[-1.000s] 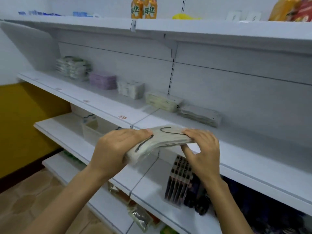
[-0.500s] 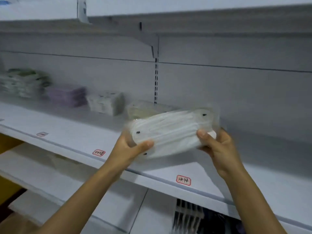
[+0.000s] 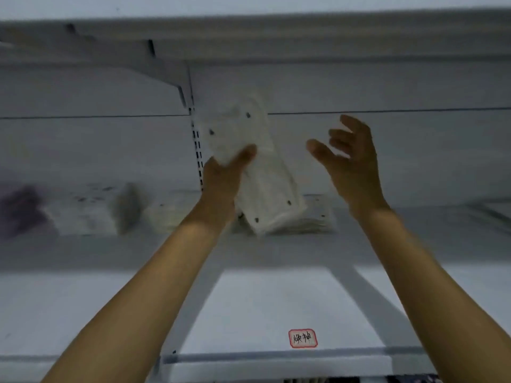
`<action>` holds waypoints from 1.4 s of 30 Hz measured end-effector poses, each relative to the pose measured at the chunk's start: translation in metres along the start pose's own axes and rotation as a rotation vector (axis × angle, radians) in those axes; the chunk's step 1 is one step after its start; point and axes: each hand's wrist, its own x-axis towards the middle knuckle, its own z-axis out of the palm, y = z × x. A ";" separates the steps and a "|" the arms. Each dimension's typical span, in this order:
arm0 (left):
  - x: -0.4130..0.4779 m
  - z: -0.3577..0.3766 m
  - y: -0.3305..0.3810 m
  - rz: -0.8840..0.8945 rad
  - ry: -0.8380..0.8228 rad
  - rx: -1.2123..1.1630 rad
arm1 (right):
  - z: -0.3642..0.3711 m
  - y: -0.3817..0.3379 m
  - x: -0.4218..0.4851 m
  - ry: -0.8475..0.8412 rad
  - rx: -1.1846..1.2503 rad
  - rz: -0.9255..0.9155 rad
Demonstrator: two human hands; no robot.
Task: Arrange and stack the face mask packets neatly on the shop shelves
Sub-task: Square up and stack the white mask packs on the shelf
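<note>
The white shelf (image 3: 265,299) runs the full width, its grey back panel behind and another shelf above. Along the back edge lie blurred packs: a purple stack (image 3: 19,211) far left, pale stacks beside it, and a flat stack of mask packets (image 3: 312,219) near the middle. The white mask packet (image 3: 257,164) is held up over that stack, long axis nearly upright, top leaning left, lower end nearest the stack. The left hand (image 3: 224,172) grips its left edge, thumb across the front. The right hand (image 3: 351,156) is apart from it, fingers spread. A red-bordered label (image 3: 302,338) sits at the front edge.
</note>
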 end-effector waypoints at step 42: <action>0.069 0.035 -0.180 1.043 -0.494 1.651 | -0.028 0.190 0.020 0.198 -0.073 0.544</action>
